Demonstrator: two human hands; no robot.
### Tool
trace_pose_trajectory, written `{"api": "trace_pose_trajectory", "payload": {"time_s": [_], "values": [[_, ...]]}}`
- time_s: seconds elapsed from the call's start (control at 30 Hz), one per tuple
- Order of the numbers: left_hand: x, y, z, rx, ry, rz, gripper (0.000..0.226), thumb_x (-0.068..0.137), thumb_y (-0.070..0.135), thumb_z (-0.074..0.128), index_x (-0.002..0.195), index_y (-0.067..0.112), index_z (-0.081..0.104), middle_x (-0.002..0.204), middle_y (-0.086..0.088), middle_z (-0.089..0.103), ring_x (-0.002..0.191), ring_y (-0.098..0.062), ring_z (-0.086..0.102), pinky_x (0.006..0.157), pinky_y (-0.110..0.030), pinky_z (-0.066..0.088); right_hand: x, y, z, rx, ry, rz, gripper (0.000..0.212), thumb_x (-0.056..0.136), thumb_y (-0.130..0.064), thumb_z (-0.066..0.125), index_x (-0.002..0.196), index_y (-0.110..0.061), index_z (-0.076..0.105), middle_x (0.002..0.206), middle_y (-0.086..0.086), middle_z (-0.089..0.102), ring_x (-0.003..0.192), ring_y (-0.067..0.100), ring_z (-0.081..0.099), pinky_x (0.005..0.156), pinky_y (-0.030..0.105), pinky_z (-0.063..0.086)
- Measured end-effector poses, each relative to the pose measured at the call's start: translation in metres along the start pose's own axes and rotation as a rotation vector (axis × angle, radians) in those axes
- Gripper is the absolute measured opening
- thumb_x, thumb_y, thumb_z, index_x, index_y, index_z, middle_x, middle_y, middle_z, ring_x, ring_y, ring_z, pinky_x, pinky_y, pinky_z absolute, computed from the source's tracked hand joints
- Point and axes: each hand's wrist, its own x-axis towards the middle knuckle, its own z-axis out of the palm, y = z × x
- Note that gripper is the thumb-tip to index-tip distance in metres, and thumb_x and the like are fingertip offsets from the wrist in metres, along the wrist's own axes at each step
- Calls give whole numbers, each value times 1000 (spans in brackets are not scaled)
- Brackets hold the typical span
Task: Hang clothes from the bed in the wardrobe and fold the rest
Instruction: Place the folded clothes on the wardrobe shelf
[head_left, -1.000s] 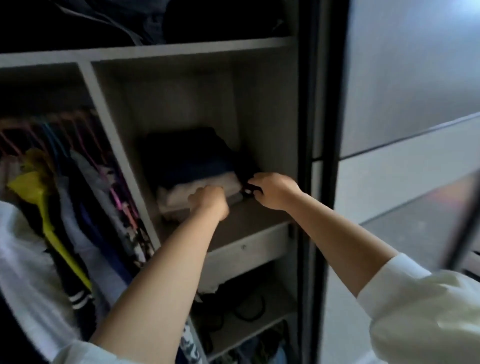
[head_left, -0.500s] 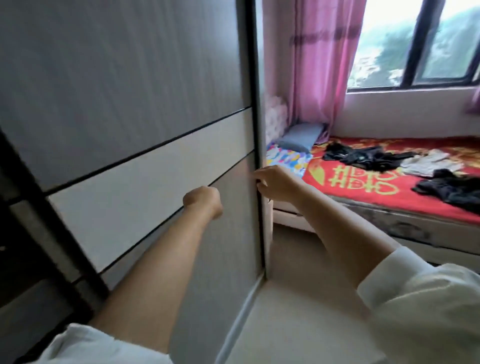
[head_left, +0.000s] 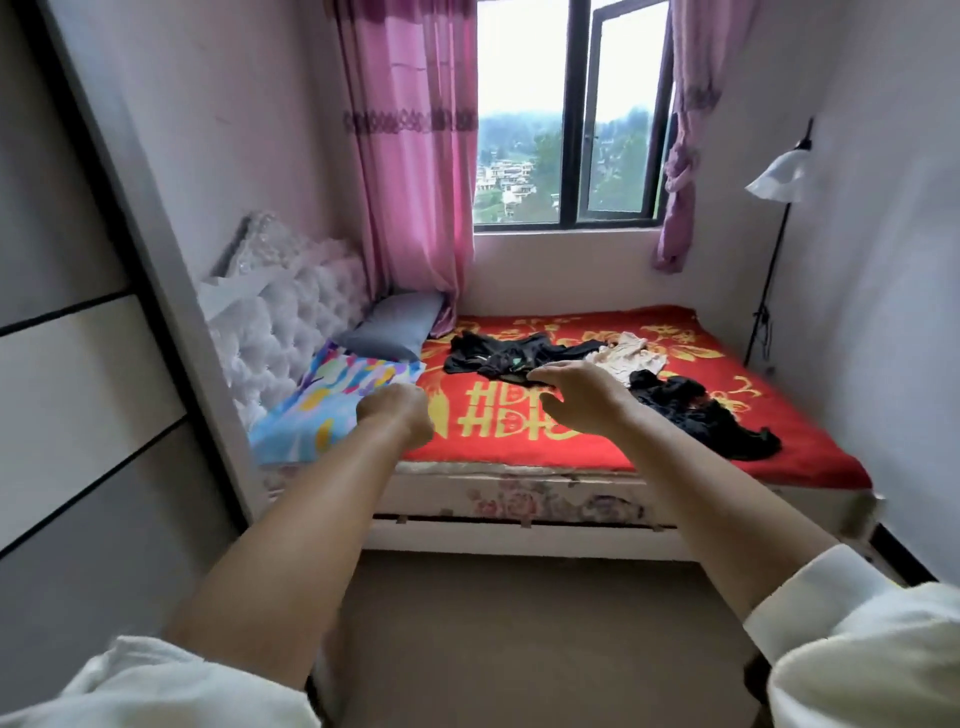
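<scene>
The bed (head_left: 831, 457) with its red and gold blanket lies ahead under the window. On it are a black garment (head_left: 498, 353) near the pillows, a cream garment (head_left: 623, 356) beside it and a second black garment (head_left: 711, 421) towards the right. Both my arms reach forward in the air, short of the bed. My left hand (head_left: 397, 415) is curled into a loose fist and holds nothing. My right hand (head_left: 576, 392) has its fingers spread and relaxed, empty. The wardrobe's sliding door (head_left: 78, 389) fills the left edge.
A grey pillow (head_left: 395, 327) and a colourful patterned pillow (head_left: 337, 405) lie against the white tufted headboard (head_left: 291, 322). Pink curtains (head_left: 415, 171) frame the window. A floor lamp (head_left: 779, 208) stands at the right wall. Beige floor (head_left: 519, 639) runs between me and the bed.
I have turned right from the wardrobe shelf, past the sliding door, to face the bed. Both hands have left the folded clothes on the shelf and are now empty in the air.
</scene>
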Motion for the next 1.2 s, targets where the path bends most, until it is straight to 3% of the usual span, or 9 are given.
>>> {"api": "trace_pose_trajectory", "payload": {"time_s": [0.1,0.33,0.5,0.7,0.8,0.9,1.07,1.2], "values": [[86,23,6,3,0,61,32,90,17,42,119,11,54,127,-9,52,116,-27,51,85,-33,44,54,52,13,2,-3,77,42,95,-15,45,137,-15,44,139,6,47,126,21,46,99,32,40],[262,88,20,45,-62,270,18,88,17,47,99,13,61,108,-4,60,104,-24,57,70,-29,41,136,165,33,-29,-65,322,43,94,-15,44,137,-14,42,139,8,47,125,22,47,99,31,41],[362,174,44,48,-117,427,10,89,17,46,84,15,55,89,0,52,82,-22,53,54,-26,37,161,255,46,5,-66,502,42,93,-11,45,135,-9,46,141,6,45,131,18,40,105,24,30],[456,286,72,63,-163,563,23,91,17,44,104,9,61,103,-4,59,99,-24,59,65,-29,43,200,384,72,39,-123,653,41,94,-13,44,134,-11,47,141,5,45,132,17,39,106,27,32],[505,329,76,58,-188,540,23,91,13,42,105,7,60,105,-6,58,98,-25,58,71,-32,46,230,450,83,58,-142,671,39,93,-13,45,132,-11,49,140,4,47,130,18,42,104,25,31],[553,362,86,55,-208,526,24,91,14,42,105,7,60,94,-5,54,85,-24,54,65,-29,43,254,509,95,89,-153,706,39,93,-13,45,131,-12,51,138,4,49,128,19,43,103,26,33],[627,417,119,103,-298,541,26,93,17,41,111,8,57,111,-6,57,103,-26,57,72,-33,48,294,598,133,144,-251,774,39,92,-14,45,131,-14,50,127,9,58,113,27,56,97,38,43],[696,457,160,109,-385,549,27,89,15,42,107,7,59,108,-7,60,101,-27,58,74,-34,48,328,659,175,181,-363,820,40,94,-16,43,133,-16,48,121,9,61,106,28,59,93,41,46]]}}
